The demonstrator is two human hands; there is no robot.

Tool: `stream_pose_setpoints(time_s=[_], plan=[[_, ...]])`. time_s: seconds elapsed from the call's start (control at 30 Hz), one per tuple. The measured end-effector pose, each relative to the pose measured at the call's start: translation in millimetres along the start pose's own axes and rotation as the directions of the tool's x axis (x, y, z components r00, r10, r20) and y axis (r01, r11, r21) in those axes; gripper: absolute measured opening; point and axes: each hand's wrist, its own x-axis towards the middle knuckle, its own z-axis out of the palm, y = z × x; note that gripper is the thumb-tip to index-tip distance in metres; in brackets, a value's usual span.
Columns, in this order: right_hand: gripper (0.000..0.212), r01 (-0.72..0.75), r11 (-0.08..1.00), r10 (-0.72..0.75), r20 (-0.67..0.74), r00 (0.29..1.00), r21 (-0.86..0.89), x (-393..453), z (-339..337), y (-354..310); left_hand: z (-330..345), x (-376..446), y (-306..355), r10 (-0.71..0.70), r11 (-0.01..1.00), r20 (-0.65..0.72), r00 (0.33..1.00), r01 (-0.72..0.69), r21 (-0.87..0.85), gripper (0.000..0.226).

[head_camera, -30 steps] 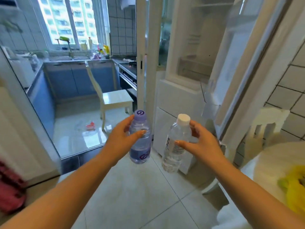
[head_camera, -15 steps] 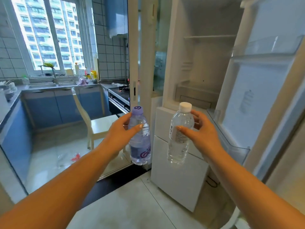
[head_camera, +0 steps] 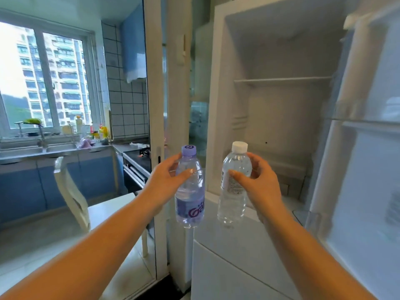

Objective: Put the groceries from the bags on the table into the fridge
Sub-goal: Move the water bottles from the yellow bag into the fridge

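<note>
My left hand (head_camera: 163, 182) grips a water bottle with a purple cap and purple label (head_camera: 190, 204), held upright. My right hand (head_camera: 258, 185) grips a clear water bottle with a white cap (head_camera: 232, 200), also upright. Both bottles hang side by side in front of the white fridge (head_camera: 281, 131), whose upper compartment stands open. Inside it I see a bare shelf (head_camera: 281, 80) and nothing else. The fridge door (head_camera: 368, 169) is swung open at the right, with transparent door racks.
A white sliding door frame (head_camera: 155, 94) stands just left of the fridge. Beyond it is a kitchen with blue cabinets (head_camera: 26, 185), a sink counter, a stove (head_camera: 138, 156) and a white chair (head_camera: 73, 198). The fridge's lower drawer fronts (head_camera: 227, 263) are closed.
The view has risen and come closer to the fridge. Both hands have carried the bottles upward and forward, toward the open upper compartment. The table with the yellow bag has left the view.
</note>
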Motion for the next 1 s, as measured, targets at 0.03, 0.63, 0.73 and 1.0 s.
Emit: stream_pose_setpoints(time_s=[0.03, 0.63, 0.73, 1.0], plan=[[0.048, 0.007, 1.000, -0.007, -0.013, 1.000, -0.008, 15.9, 1.3, 5.1, 4.3, 18.5, -3.7, 0.004, 1.000, 0.006, 1.000, -0.003, -0.014, 0.047], [0.038, 0.013, 0.987, -0.074, -0.378, 0.923, -0.161, 267.0, -18.8, 83.4, 150.0, 346.7, -51.6, 0.241, 0.958, 0.324, 0.915, -0.171, -0.231, 0.032], [0.052, -0.029, 0.981, -0.052, -0.403, 0.914, -0.191, 302.1, -29.3, 94.6, 181.6, 386.2, -56.7, 0.264, 0.949, 0.364, 0.893, -0.174, -0.262, 0.029], [0.054, -0.046, 0.977, -0.052, -0.438, 0.897, -0.210, 390.6, -62.4, 131.2, 256.6, 459.0, -74.6, 0.243, 0.953, 0.348, 0.906, -0.155, -0.261, 0.039]])
